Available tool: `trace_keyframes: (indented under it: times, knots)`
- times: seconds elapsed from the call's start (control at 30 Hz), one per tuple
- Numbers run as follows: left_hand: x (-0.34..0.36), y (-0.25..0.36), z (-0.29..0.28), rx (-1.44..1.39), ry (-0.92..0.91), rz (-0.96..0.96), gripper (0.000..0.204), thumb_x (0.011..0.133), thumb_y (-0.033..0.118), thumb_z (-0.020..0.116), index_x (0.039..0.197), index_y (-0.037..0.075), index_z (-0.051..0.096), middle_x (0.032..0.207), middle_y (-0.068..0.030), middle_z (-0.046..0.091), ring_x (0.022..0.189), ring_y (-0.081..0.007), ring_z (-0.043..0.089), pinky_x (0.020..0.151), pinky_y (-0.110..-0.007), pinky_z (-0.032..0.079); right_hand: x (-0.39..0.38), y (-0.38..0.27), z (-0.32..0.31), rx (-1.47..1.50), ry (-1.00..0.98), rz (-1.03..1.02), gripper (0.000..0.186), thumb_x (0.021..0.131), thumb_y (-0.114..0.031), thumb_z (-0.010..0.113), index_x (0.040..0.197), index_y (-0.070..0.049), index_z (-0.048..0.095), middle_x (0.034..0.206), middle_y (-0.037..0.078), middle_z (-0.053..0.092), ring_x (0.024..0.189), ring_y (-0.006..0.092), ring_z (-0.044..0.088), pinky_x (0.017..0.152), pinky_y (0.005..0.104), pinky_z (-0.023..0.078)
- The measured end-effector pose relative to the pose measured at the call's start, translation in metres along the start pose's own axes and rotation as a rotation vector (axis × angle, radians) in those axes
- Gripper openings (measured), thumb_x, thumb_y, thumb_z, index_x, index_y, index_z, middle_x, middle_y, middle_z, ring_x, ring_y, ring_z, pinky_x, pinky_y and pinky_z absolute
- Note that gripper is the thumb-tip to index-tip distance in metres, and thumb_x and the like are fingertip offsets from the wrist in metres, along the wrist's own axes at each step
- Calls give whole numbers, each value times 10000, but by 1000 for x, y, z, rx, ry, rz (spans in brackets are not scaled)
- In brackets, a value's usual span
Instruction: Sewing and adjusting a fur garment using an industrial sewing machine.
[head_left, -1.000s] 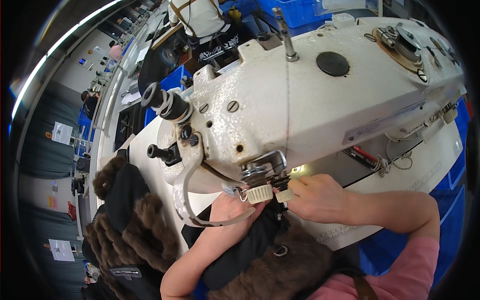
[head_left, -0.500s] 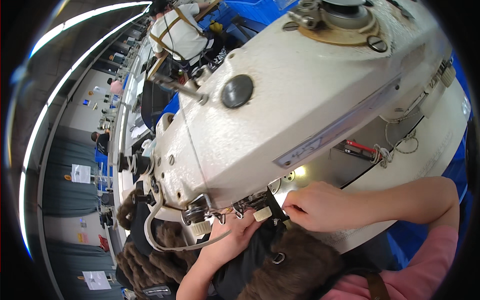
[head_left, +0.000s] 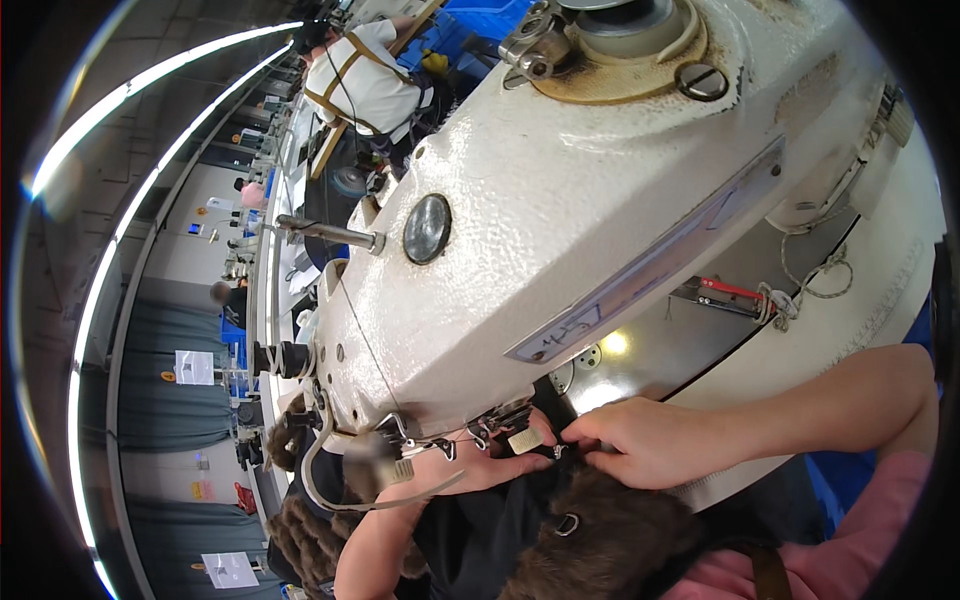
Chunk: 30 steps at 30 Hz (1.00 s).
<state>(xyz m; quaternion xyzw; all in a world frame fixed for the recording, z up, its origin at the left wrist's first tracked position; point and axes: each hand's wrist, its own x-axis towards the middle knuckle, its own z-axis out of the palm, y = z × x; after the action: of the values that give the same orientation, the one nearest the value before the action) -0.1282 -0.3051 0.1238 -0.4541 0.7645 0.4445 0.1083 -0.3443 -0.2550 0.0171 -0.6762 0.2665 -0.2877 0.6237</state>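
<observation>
A large white sewing machine fills the upper middle. Beneath its needle end lies a garment of black fabric and brown fur with a metal D-ring. My left hand holds the black fabric at the presser area, thumb reaching right, some fingers hidden behind the machine's parts. My right hand has thumb and index pinched at the garment's edge beside a small metal zipper piece, just right of my left thumb.
Another fur-and-black garment lies at the lower left. A red-handled tool and cord rest on the machine bed, beside the curved white tabletop. A co-worker in white sits beyond the machine near blue bins.
The view has turned, shifting the machine and room. My right hand has drawn down from beside the tension knobs to the garment's edge; my left thumb now stretches right along the fabric.
</observation>
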Motion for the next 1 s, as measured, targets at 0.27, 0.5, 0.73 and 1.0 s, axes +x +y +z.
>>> trace_keyframes:
  times: [0.27, 0.5, 0.73, 1.0]
  knots:
    - [-6, -5, 15, 61, 72, -190, 229, 768, 68, 773, 940, 60, 622, 942, -4, 596, 861, -96, 575, 757, -251, 490, 7, 13, 10, -207, 88, -184, 266, 900, -80, 609, 1140, 28, 567, 1054, 186, 602, 712, 291, 671, 656, 407, 532]
    - [-28, -9, 31, 592, 374, 109, 264, 785, 195, 717, 1033, 133, 649, 849, -101, 615, 677, -330, 649, 582, -416, 543, 10, -1, 12, -166, 54, -167, 328, 893, -114, 629, 1181, 15, 540, 1133, 182, 569, 1072, 363, 588, 901, 441, 475]
    - [-31, 4, 22, 604, 497, 265, 251, 770, 70, 709, 1010, 120, 655, 828, -70, 612, 755, -260, 647, 628, -375, 526, 16, 7, 36, 103, 146, -32, 364, 929, -154, 629, 1239, 8, 530, 1146, 180, 602, 1080, 341, 587, 934, 400, 474]
    - [-36, 16, 10, 295, 285, -72, 334, 798, 110, 753, 1112, 78, 645, 965, -114, 671, 808, -333, 645, 718, -392, 526, 23, 15, 33, 386, 56, -22, 336, 951, -189, 621, 1211, 5, 538, 1058, 152, 653, 972, 242, 642, 834, 351, 512]
